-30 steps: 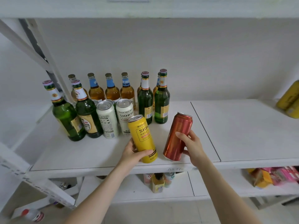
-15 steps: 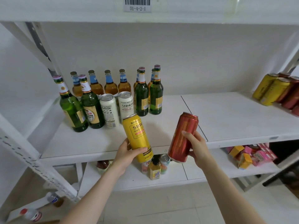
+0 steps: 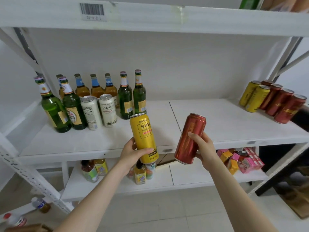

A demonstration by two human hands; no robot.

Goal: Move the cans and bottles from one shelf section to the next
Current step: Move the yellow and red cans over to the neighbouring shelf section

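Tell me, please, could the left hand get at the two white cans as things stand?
Probably not yet: the left hand already holds the yellow can, though the white cans stand unblocked at the front.

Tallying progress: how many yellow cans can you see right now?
3. One yellow can is held in the left hand; two more stand at the right section's far end, beside the red cans. Others may hide behind those.

White shelf [image 3: 217, 124], bottles [image 3: 125, 99], cans [image 3: 274, 101]
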